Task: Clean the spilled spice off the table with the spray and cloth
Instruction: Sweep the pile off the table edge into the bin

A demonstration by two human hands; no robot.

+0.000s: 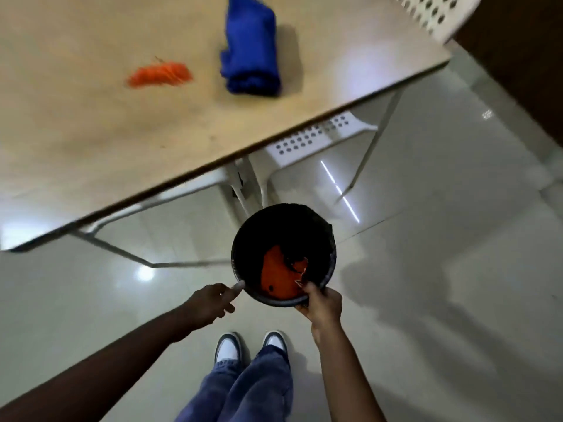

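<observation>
An orange patch of spilled spice (160, 75) lies on the beige table (91, 141). A folded blue cloth (250, 50) rests to its right on the same tabletop. Below the table's edge, over the floor, is a round black bin (259, 236) with something orange inside. My right hand (320, 303) grips the bin's near rim, thumb over the edge. My left hand (211, 301) touches the rim's left side with an extended finger. No spray bottle is in view.
A white perforated chair (307, 138) is tucked under the table, and another chair back (432, 13) shows at the top right. The floor (426, 269) is glossy tile. My feet in white and dark shoes (228, 348) stand below the bin.
</observation>
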